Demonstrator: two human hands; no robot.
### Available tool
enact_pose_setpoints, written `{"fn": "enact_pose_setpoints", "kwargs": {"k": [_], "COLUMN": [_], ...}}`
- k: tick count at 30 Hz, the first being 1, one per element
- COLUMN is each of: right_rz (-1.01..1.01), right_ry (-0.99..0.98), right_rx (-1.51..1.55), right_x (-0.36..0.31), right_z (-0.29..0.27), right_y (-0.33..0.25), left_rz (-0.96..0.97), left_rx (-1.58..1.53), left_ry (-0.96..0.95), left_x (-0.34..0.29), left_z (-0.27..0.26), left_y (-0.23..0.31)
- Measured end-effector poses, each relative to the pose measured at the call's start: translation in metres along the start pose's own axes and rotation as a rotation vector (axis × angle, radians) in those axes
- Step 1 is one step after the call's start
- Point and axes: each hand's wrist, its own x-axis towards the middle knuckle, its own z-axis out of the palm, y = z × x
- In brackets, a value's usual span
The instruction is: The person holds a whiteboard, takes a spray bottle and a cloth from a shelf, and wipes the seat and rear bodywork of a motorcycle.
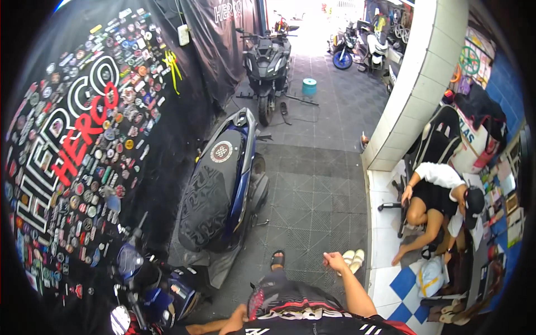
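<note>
My right hand [334, 261] is held out in front of me over the dark floor, its fingers curled in. Nothing shows in it, and it appears just above and left of a pair of cream sandals [353, 260]. Low at my left side, my left hand [240, 318] rests near my waist, beside my dark shirt [301, 301]; its fingers are hidden. A dark sandal [277, 260] is on my foot. The nearest large thing ahead on the left is a blue scooter [209, 195] with a black patterned seat.
Another blue motorbike [162, 296] stands close at my lower left, beside a black sticker-covered wall sheet [89, 151]. Ahead are a black scooter [267, 64] and a teal tub [309, 86]. Right, past a tiled pillar [416, 84], a person [438, 195] sits low by a chair.
</note>
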Motion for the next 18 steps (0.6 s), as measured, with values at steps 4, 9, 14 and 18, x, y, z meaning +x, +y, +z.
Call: {"fn": "enact_pose_setpoints", "kwargs": {"k": [4, 9, 14, 18], "right_rz": [0.181, 0.518, 0.774, 0.634], "right_ry": [0.047, 0.183, 0.094, 0.068], "right_rx": [-0.003, 0.216, 0.379, 0.297], "right_x": [0.042, 0.066, 0.217, 0.411], "right_z": [-0.043, -0.066, -0.102, -0.172], "right_y": [0.018, 0.055, 0.042, 0.008], "left_rz": [0.378, 0.355, 0.416, 0.185], "left_rx": [0.309, 0.005, -0.172, -0.347], "left_ry": [0.170, 0.195, 0.252, 0.076], "left_x": [0.113, 0.180, 0.252, 0.309], "left_z": [-0.133, -0.313, -0.416, -0.419], "left_y": [0.153, 0.388, 0.593, 0.637]}}
